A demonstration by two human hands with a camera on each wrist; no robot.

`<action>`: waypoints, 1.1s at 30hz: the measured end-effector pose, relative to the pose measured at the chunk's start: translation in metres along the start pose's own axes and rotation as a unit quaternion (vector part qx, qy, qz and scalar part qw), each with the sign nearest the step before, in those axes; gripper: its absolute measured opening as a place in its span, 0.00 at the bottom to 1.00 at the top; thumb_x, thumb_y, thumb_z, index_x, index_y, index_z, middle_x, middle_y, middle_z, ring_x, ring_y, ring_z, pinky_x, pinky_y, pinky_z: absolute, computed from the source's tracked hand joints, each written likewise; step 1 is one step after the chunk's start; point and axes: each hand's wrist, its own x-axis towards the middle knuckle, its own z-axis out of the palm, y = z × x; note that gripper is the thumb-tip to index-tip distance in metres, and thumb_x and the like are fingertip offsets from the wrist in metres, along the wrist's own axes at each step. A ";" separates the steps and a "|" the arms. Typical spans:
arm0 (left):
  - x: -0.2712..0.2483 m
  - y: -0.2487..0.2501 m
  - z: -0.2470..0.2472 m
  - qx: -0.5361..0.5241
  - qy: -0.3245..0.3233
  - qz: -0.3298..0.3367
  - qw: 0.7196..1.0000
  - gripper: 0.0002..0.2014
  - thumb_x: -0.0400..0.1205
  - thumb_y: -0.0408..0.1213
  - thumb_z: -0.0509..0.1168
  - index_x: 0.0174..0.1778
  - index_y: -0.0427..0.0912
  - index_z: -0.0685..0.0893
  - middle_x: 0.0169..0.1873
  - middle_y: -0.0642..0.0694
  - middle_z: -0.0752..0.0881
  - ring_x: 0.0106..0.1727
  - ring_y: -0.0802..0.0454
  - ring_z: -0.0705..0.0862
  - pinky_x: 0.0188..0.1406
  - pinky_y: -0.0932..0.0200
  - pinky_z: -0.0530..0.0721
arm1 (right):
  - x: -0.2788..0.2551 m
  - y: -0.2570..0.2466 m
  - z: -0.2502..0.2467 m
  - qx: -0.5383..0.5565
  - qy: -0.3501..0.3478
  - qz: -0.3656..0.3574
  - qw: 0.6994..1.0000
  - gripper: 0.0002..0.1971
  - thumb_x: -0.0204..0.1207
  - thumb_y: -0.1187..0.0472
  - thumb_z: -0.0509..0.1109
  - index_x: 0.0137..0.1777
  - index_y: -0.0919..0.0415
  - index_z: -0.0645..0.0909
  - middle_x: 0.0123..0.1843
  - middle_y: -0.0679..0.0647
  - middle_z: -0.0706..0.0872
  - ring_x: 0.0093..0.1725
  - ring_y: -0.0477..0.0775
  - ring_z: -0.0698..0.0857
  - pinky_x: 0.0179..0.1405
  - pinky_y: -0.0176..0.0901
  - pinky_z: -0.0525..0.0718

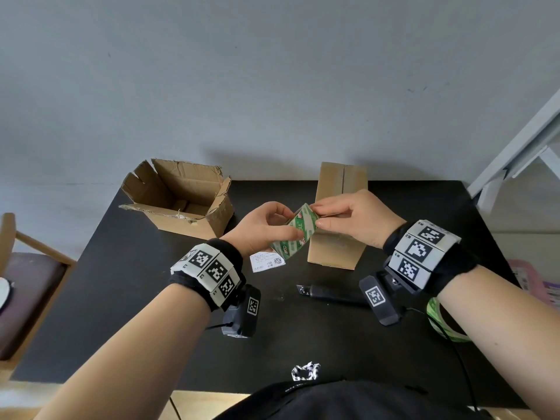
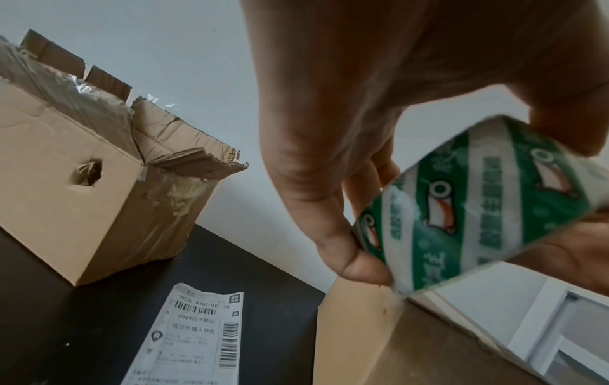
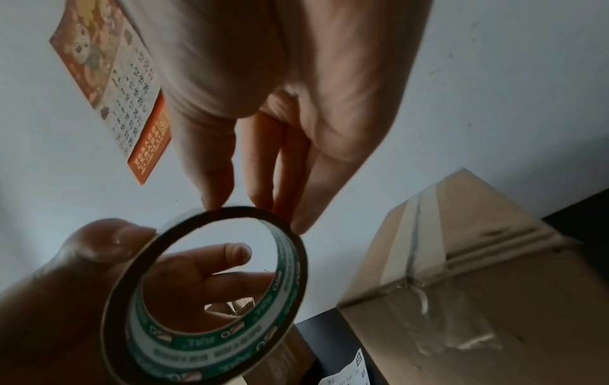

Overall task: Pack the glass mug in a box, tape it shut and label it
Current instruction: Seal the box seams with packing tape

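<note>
Above the middle of the black table (image 1: 151, 298), both hands hold a green-and-white roll of tape (image 1: 291, 247). My left hand (image 1: 295, 224) grips the roll from the left, thumb on its near rim. My right hand (image 1: 315, 214) pinches the roll's upper right edge; in the right wrist view its fingertips (image 3: 217, 192) sit on the roll's top rim (image 3: 296, 260). Right behind the hands a shut cardboard box (image 1: 336, 183) stands on end, with clear tape over its seam (image 3: 418, 234). A printed shipping label (image 1: 268, 261) lies flat under the roll. No glass mug shows in any view.
An open, torn cardboard box (image 1: 178, 198) stands at the table's back left. A black utility knife (image 1: 327, 294) lies near my right wrist, and a second green tape roll (image 1: 442, 322) sits under my right forearm. A wooden chair (image 1: 27, 268) stands to the left, a white frame (image 1: 515, 153) to the right.
</note>
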 end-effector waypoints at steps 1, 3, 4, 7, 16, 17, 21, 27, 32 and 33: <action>-0.001 0.001 0.000 0.000 -0.002 0.002 1.000 0.21 0.63 0.42 0.72 0.50 0.47 0.77 0.51 0.43 0.87 0.50 0.46 0.87 0.55 0.46 0.87 | 0.000 -0.001 0.000 -0.003 0.001 -0.004 1.000 0.16 0.74 0.64 0.73 0.63 0.61 0.83 0.63 0.47 0.85 0.59 0.38 0.82 0.57 0.18 0.76; -0.001 0.001 -0.001 0.000 -0.004 0.002 1.000 0.20 0.62 0.42 0.72 0.50 0.47 0.77 0.51 0.43 0.87 0.50 0.46 0.87 0.54 0.46 0.87 | -0.002 -0.004 0.002 -0.017 0.007 -0.011 1.000 0.16 0.75 0.65 0.72 0.63 0.61 0.83 0.61 0.45 0.84 0.57 0.37 0.81 0.54 0.15 0.74; -0.001 0.001 -0.001 0.002 -0.004 0.001 1.000 0.21 0.62 0.42 0.73 0.50 0.48 0.77 0.51 0.43 0.87 0.50 0.46 0.87 0.54 0.46 0.87 | -0.002 -0.006 0.002 -0.025 0.010 -0.015 1.000 0.16 0.75 0.65 0.72 0.62 0.61 0.83 0.61 0.46 0.84 0.57 0.38 0.81 0.54 0.14 0.74; 0.000 0.000 -0.003 0.011 -0.003 -0.006 1.000 0.19 0.66 0.39 0.75 0.50 0.47 0.78 0.51 0.44 0.87 0.50 0.46 0.87 0.55 0.45 0.87 | -0.003 -0.007 0.004 -0.044 0.018 -0.018 0.999 0.15 0.74 0.65 0.72 0.61 0.61 0.84 0.63 0.50 0.85 0.60 0.42 0.83 0.59 0.24 0.77; -0.002 -0.004 0.003 -0.009 -0.010 -0.015 1.000 0.22 0.63 0.43 0.71 0.53 0.44 0.78 0.48 0.43 0.86 0.49 0.46 0.86 0.55 0.45 0.86 | -0.005 -0.009 0.006 -0.097 0.054 -0.024 0.994 0.14 0.76 0.71 0.66 0.58 0.60 0.86 0.59 0.53 0.88 0.59 0.46 0.85 0.56 0.20 0.75; -0.001 -0.004 0.003 -0.010 -0.008 -0.015 1.000 0.21 0.64 0.43 0.71 0.53 0.44 0.79 0.48 0.43 0.86 0.49 0.46 0.86 0.56 0.45 0.86 | -0.005 -0.009 0.005 -0.086 0.052 -0.016 0.995 0.14 0.77 0.71 0.66 0.58 0.60 0.86 0.59 0.52 0.88 0.59 0.45 0.85 0.54 0.17 0.75; 0.002 -0.006 0.000 -0.004 0.001 -0.016 1.000 0.11 0.77 0.35 0.71 0.51 0.45 0.78 0.47 0.44 0.86 0.48 0.47 0.85 0.59 0.43 0.85 | -0.006 -0.012 0.004 -0.010 0.012 0.005 1.000 0.15 0.75 0.64 0.71 0.62 0.59 0.84 0.61 0.48 0.86 0.54 0.37 0.82 0.50 0.14 0.75; 0.003 -0.009 -0.001 0.019 -0.006 -0.011 1.000 0.14 0.73 0.36 0.74 0.51 0.46 0.78 0.46 0.45 0.87 0.46 0.49 0.87 0.53 0.50 0.87 | -0.005 -0.009 0.003 -0.022 -0.005 0.015 1.000 0.16 0.75 0.64 0.72 0.63 0.61 0.83 0.64 0.51 0.85 0.58 0.38 0.81 0.52 0.14 0.74; 0.001 -0.003 -0.002 0.042 -0.011 -0.005 0.999 0.14 0.73 0.39 0.74 0.50 0.47 0.78 0.47 0.46 0.87 0.47 0.48 0.86 0.54 0.49 0.87 | -0.006 -0.013 0.001 -0.071 -0.011 0.000 0.997 0.15 0.75 0.63 0.71 0.62 0.59 0.84 0.64 0.50 0.85 0.62 0.42 0.82 0.60 0.27 0.75; 0.001 -0.002 -0.003 0.046 -0.014 -0.004 0.999 0.16 0.69 0.42 0.74 0.50 0.47 0.78 0.47 0.47 0.87 0.47 0.49 0.86 0.53 0.50 0.87 | -0.007 -0.014 0.002 -0.080 -0.008 -0.005 0.997 0.14 0.76 0.63 0.71 0.62 0.59 0.84 0.64 0.51 0.86 0.62 0.43 0.82 0.61 0.29 0.75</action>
